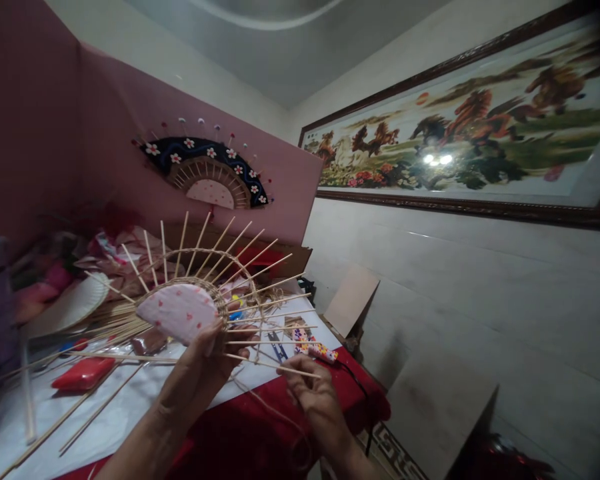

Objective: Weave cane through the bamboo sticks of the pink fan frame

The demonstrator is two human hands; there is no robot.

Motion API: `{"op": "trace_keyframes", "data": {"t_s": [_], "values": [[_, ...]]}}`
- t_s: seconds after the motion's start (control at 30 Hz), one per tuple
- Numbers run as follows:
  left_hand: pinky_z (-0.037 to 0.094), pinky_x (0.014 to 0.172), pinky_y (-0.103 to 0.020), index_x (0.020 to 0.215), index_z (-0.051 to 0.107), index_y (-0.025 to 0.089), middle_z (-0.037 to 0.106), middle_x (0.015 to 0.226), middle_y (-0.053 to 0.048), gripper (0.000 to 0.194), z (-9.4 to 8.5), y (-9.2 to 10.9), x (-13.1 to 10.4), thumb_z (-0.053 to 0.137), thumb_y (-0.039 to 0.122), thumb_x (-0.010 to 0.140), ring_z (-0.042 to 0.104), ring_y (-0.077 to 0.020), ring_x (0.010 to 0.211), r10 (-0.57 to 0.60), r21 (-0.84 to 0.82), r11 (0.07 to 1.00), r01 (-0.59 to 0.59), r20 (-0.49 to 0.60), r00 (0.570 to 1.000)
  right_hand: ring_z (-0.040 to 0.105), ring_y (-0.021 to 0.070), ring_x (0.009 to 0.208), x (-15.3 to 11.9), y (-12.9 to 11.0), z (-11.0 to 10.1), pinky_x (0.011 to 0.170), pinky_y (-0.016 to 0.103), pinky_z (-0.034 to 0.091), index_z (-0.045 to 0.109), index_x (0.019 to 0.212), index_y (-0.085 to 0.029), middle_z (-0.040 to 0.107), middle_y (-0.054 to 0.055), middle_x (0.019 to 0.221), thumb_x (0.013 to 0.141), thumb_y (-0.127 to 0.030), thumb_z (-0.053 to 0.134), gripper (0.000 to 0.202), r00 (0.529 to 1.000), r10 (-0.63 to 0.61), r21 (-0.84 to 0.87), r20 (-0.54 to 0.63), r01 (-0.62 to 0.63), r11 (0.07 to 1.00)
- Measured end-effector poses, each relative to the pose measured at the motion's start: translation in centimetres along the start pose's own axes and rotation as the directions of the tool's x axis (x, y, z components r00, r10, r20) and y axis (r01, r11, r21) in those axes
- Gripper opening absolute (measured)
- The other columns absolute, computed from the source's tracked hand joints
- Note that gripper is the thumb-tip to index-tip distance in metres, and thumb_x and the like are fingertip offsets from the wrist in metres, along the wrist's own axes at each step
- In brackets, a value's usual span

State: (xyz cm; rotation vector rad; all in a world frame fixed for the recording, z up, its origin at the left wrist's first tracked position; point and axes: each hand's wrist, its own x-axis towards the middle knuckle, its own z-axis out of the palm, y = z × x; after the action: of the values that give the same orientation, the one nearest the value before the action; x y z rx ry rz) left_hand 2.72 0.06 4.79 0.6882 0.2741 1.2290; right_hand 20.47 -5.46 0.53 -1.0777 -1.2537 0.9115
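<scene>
A half-round fan frame [183, 311] is held up over the table by my left hand [205, 353], thumb on its pink patterned fabric base and fingers behind. Thin wooden sticks spread out from the base, with twine woven close around it and a looser twine arc further out. My right hand [307, 383] pinches near the tip of the lowest stick [275, 364] at the frame's right side. A strand of twine [275, 408] hangs below, between my hands; whether my right fingers also grip it I cannot tell.
On the white-covered table [107, 407] lie loose sticks [100, 410], a red packet [83, 373], a paper plate [73, 310] and a flower-patterned glue gun [315, 345]. A finished-looking dark flowered fan [207, 167] is pinned to the pink board behind. A framed horse picture [460, 127] hangs at right.
</scene>
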Motion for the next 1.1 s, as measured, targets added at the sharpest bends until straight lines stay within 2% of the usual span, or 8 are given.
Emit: {"op": "trace_keyframes", "data": {"t_s": [0.13,0.3,0.43,0.5,0.77,0.87,1.0,1.1], "values": [[0.054,0.064,-0.030,0.080,0.067,0.015,0.074,0.083,-0.014,0.012,0.1,0.2,-0.2,0.055,0.019,0.081,0.070,-0.0233,0.079,-0.006,0.018,1.000,0.006,0.007,1.000,0.033,0.0087,0.052,-0.1,-1.1,-0.6,0.048,0.021,0.027,0.062,0.075,-0.018,0.044,-0.005,0.060,0.083,-0.042,0.059,0.026,0.995,-0.090,-0.209,0.047,0.098,0.973],[0.055,0.066,-0.032,0.083,0.068,0.015,0.074,0.083,-0.015,0.017,0.3,0.4,-0.6,0.053,0.023,0.083,0.070,-0.0242,0.077,-0.010,0.025,1.000,0.008,0.066,0.998,0.048,0.0134,0.064,-1.1,-1.2,0.0,0.060,0.024,0.037,0.063,0.065,-0.019,0.054,-0.001,0.065,0.087,-0.038,0.053,0.031,0.979,-0.183,-0.368,0.094,0.205,0.907],[0.055,0.065,-0.032,0.083,0.068,0.014,0.074,0.083,-0.016,0.022,0.3,0.3,-0.7,0.049,0.026,0.085,0.070,-0.0247,0.078,-0.022,0.032,0.999,0.018,0.106,0.994,0.053,0.0163,0.067,-1.8,-0.5,0.3,0.062,0.025,0.040,0.068,0.074,-0.021,0.061,0.001,0.069,0.086,-0.040,0.054,0.027,0.980,-0.190,-0.384,0.049,0.195,0.903],[0.055,0.064,-0.033,0.082,0.068,0.015,0.074,0.081,-0.015,0.022,0.2,0.2,-0.7,0.049,0.027,0.085,0.070,-0.0246,0.077,-0.011,0.037,0.999,0.007,0.113,0.994,0.052,0.0161,0.067,-1.9,-0.2,0.2,0.063,0.026,0.040,0.067,0.076,-0.020,0.060,0.001,0.069,0.087,-0.040,0.053,0.027,0.979,-0.193,-0.380,0.071,0.206,0.902],[0.054,0.064,-0.032,0.087,0.069,0.013,0.074,0.081,-0.014,0.025,0.3,0.3,-0.8,0.047,0.025,0.086,0.069,-0.0231,0.075,-0.035,0.017,0.999,0.033,0.087,0.996,0.037,0.0114,0.058,-1.9,-0.1,0.0,0.056,0.023,0.030,0.056,0.064,-0.018,0.043,-0.004,0.060,0.089,-0.042,0.048,0.036,0.967,-0.210,-0.378,0.147,0.251,0.891],[0.055,0.072,-0.036,0.084,0.070,0.012,0.074,0.078,-0.014,0.028,0.5,0.3,-0.9,0.047,0.028,0.087,0.069,-0.0249,0.076,-0.063,-0.049,0.997,0.065,0.050,0.997,0.037,0.0110,0.057,-1.5,0.1,0.4,0.056,0.023,0.029,0.060,0.067,-0.019,0.045,-0.004,0.058,0.090,-0.041,0.047,0.035,0.962,-0.224,-0.414,0.159,0.271,0.869],[0.053,0.081,-0.045,0.078,0.070,0.013,0.074,0.077,-0.013,0.029,0.7,0.2,-0.9,0.050,0.033,0.085,0.069,-0.0284,0.079,-0.112,-0.092,0.989,0.119,0.075,0.991,0.040,0.0106,0.056,-0.9,0.4,1.1,0.056,0.023,0.030,0.065,0.073,-0.018,0.051,-0.004,0.061,0.089,-0.039,0.049,0.031,0.955,-0.221,-0.424,0.199,0.287,0.859],[0.052,0.082,-0.047,0.078,0.070,0.014,0.074,0.078,-0.012,0.027,0.6,0.2,-0.8,0.051,0.031,0.085,0.069,-0.0283,0.078,-0.077,-0.109,0.990,0.087,0.092,0.993,0.044,0.0108,0.056,-0.6,0.4,1.2,0.055,0.023,0.031,0.065,0.071,-0.018,0.055,-0.003,0.060,0.089,-0.041,0.048,0.034,0.955,-0.203,-0.446,0.215,0.281,0.850]]}}
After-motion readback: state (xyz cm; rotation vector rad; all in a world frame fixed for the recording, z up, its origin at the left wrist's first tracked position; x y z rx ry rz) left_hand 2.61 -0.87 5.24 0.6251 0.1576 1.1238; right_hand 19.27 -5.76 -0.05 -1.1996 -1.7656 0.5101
